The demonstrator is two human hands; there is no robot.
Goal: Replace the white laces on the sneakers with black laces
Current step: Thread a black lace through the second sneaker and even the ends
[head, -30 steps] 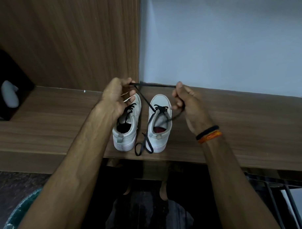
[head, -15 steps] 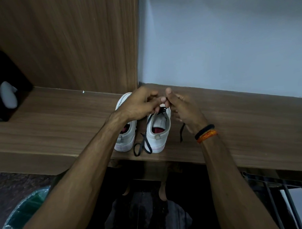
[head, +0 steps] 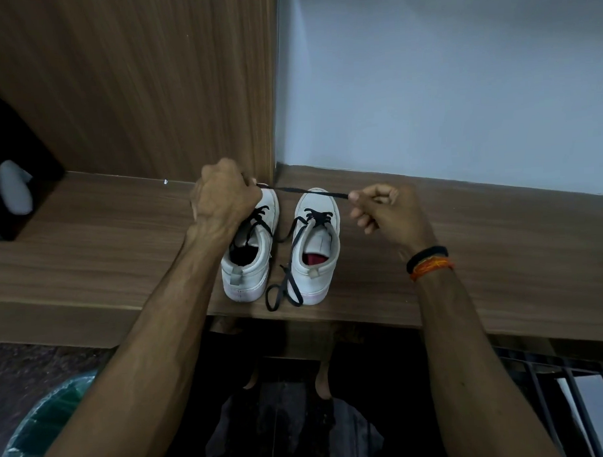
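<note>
We see two white sneakers side by side on a wooden shelf (head: 499, 255), heels toward the camera: the left sneaker (head: 251, 261) and the right sneaker (head: 316, 248). Both carry black lacing across the front eyelets.

The left hand (head: 224, 200) is curled into a fist above the toe of the left sneaker and grips one end of a black lace (head: 305, 191). The right hand (head: 385, 211) pinches the other part of that lace between thumb and forefinger, the remaining fingers loosely curled. The lace runs taut and nearly level between the two hands, above the toes of both shoes.

A slack strand (head: 288, 234) leaves the right sneaker's eyelets and crosses the gap toward the left shoe. A loose lace end (head: 285, 294) lies looped on the shelf between the heels, near the front edge.

The right wrist bears a black band and an orange band (head: 429, 265). A dark box (head: 7, 177) sits at the far left of the shelf.
</note>
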